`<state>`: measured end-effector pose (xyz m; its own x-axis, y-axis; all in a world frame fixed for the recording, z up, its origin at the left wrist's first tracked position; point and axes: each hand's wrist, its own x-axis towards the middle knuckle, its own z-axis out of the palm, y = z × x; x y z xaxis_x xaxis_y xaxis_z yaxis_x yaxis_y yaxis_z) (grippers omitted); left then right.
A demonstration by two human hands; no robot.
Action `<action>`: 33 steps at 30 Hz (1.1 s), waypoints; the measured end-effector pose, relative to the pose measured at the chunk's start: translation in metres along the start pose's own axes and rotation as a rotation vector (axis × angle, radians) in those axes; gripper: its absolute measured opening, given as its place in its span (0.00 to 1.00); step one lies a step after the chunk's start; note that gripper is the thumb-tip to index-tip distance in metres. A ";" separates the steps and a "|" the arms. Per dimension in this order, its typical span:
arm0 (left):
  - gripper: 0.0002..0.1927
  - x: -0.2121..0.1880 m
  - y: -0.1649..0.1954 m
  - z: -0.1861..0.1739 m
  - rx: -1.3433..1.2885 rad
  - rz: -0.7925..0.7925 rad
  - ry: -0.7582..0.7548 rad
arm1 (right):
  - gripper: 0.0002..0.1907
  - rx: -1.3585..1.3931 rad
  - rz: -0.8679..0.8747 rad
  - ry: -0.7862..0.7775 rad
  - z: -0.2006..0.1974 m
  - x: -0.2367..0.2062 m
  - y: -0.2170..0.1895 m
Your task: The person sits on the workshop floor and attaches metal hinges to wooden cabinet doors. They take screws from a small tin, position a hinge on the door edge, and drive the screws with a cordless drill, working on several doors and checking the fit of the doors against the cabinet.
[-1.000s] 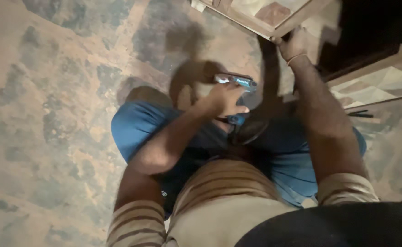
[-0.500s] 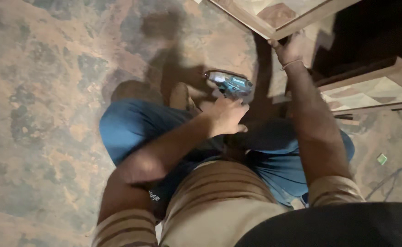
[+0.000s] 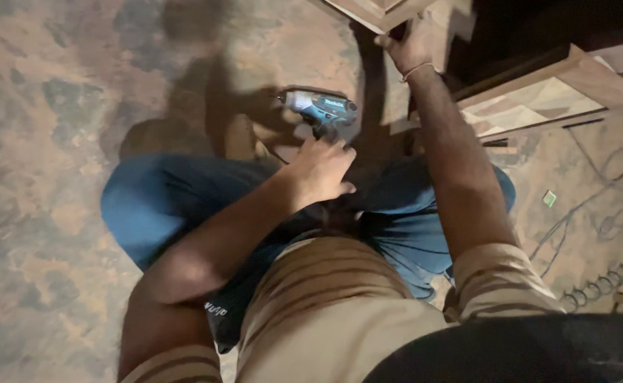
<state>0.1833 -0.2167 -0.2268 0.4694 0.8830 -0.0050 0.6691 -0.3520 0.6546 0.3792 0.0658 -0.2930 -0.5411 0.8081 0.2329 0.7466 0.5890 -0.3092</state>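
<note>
I sit cross-legged on a mottled floor in blue trousers (image 3: 162,206). A teal and grey cordless drill (image 3: 323,110) lies just beyond my knees with its nose pointing left. My left hand (image 3: 323,170) rests on my leg right below the drill; its fingers are spread and the fingertips reach the drill's grip without wrapping it. My right hand (image 3: 409,44), a thin band on its wrist, holds the lower edge of a pale wooden panel (image 3: 372,10) at the top of the view. Dark shadow hides what lies behind the panel.
A wooden frame piece with a patterned face (image 3: 538,99) juts in from the right. Thin cables (image 3: 595,206) trail over the floor at right, with a small green scrap (image 3: 550,198) and a coiled cord (image 3: 602,287).
My left hand has let go of the drill and drawn back onto my leg; the drill now lies by itself. My right hand stays on the panel edge.
</note>
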 end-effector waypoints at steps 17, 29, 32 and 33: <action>0.32 -0.004 0.011 -0.001 -0.057 0.030 -0.078 | 0.28 0.671 0.286 -0.011 0.007 0.009 -0.010; 0.32 -0.009 0.013 -0.021 -0.060 0.011 -0.080 | 0.17 1.145 0.421 0.005 -0.005 0.017 -0.024; 0.29 -0.012 0.023 -0.037 -0.022 -0.244 -0.249 | 0.22 0.318 0.181 -0.014 -0.017 0.021 -0.038; 0.29 -0.012 0.025 -0.041 -0.012 -0.240 -0.251 | 0.22 0.145 0.146 -0.013 -0.021 0.022 -0.042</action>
<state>0.1709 -0.2237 -0.1797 0.4276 0.8356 -0.3450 0.7715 -0.1384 0.6210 0.3441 0.0586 -0.2551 -0.4370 0.8844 0.1639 0.7546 0.4596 -0.4683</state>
